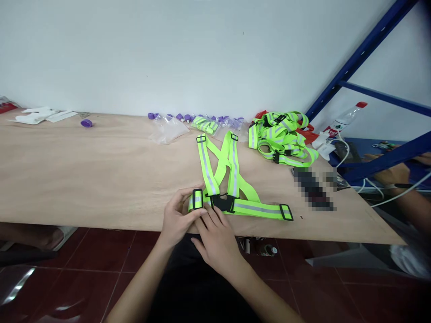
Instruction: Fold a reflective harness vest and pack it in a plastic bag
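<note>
Left hand (177, 216) pinches the folded strap end of a neon-yellow harness (261, 207) by its black slider (193, 199). Right hand (218, 240) has fingers at the strap, just beside the black buckle (223, 203). Harness lies on wooden table (84, 175), upper straps crossing. Neon strap pile (284, 139) to the right, pixelated dark object (311, 188) in front. Clear plastic bags (170, 130) and purple pieces (180, 117) along wall. Lone purple cap (86, 123) near white papers (37, 115). Red-capped bottle (345, 120) beside blue metal frame (360, 49); another person's hand (392, 174) far right.
</note>
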Tool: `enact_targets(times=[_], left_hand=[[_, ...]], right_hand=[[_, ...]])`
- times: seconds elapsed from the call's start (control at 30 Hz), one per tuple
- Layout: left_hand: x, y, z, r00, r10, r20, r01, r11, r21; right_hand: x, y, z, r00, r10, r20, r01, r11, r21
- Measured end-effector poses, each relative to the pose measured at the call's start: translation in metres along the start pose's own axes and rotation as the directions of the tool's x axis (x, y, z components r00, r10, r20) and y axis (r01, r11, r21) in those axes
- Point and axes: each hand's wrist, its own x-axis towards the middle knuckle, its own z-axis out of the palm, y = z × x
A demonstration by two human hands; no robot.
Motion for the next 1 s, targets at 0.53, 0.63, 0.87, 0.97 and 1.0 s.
enact_targets(times=[0.53, 0.63, 0.87, 0.97, 1.0], left_hand=[[0.053, -0.003, 0.06, 0.793, -0.059, 0.606, -0.527, 0.432, 0.732], [0.055, -0.005, 0.065, 0.769, -0.058, 0.637, -0.598, 0.286, 0.748], [0.055, -0.009, 0.059, 0.75, -0.022, 0.661, -0.623, 0.312, 0.717], [0.054, -0.012, 0.058, 0.729, 0.056, 0.682, -0.659, 0.323, 0.679], [0.053, -0.013, 0.059, 0.723, 0.078, 0.687, -0.67, 0.325, 0.668]], right_hand=[[-0.008, -0.009, 0.025, 0.994, 0.091, -0.065, -0.096, 0.993, -0.074], [-0.009, -0.009, 0.023, 0.992, 0.107, -0.069, -0.11, 0.993, -0.042], [-0.036, 0.003, -0.016, 0.956, -0.067, -0.285, 0.135, 0.965, 0.225], [-0.054, 0.028, -0.036, 0.891, -0.041, -0.451, 0.145, 0.969, 0.198], [-0.058, 0.038, -0.04, 0.876, -0.004, -0.481, 0.091, 0.983, 0.158]])
